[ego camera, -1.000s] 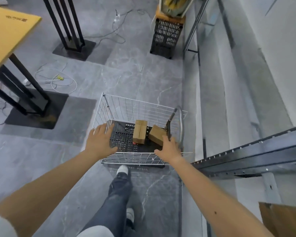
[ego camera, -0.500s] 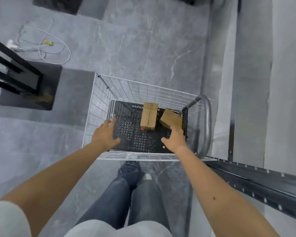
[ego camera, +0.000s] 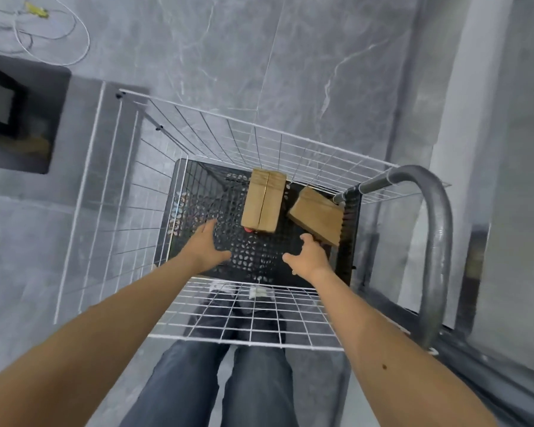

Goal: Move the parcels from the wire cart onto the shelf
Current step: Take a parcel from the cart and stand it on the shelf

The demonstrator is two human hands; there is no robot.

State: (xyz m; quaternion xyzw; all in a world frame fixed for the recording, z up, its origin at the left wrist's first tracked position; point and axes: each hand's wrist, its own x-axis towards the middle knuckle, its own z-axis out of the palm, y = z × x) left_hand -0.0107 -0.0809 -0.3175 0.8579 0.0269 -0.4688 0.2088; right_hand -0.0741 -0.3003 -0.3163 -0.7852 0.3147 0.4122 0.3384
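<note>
The camera looks straight down into a white wire cart (ego camera: 111,211) with tall wire walls and a black floor full of little holes (ego camera: 253,254). Two brown parcels are inside, both at the far side of that floor. One parcel (ego camera: 262,200) lies flat near the middle of the far edge, with a line of tape running down its top. A tiny bit of something red (ego camera: 248,230) peeks out at its near end. The other parcel (ego camera: 316,218) sits in the far right corner — it is tilted, with one side propped up against the black right wall. The two parcels are just beside each other; I cannot tell if they touch. Both bare arms reach down over the near wire wall into the cart. The left hand (ego camera: 205,246) is open with fingers spread, over the black floor, near the flat parcel but holding nothing. The right hand (ego camera: 310,254) is open and curled like a claw, its fingertips right by the near corner of the tilted parcel — I cannot tell if they touch it. A bent grey metal handle (ego camera: 438,229) sticks up at the cart's right side. Blue jeans (ego camera: 207,383) show below the cart, over a grey stone floor (ego camera: 290,57). A white cable (ego camera: 74,53) loops on that floor at the top left.
</note>
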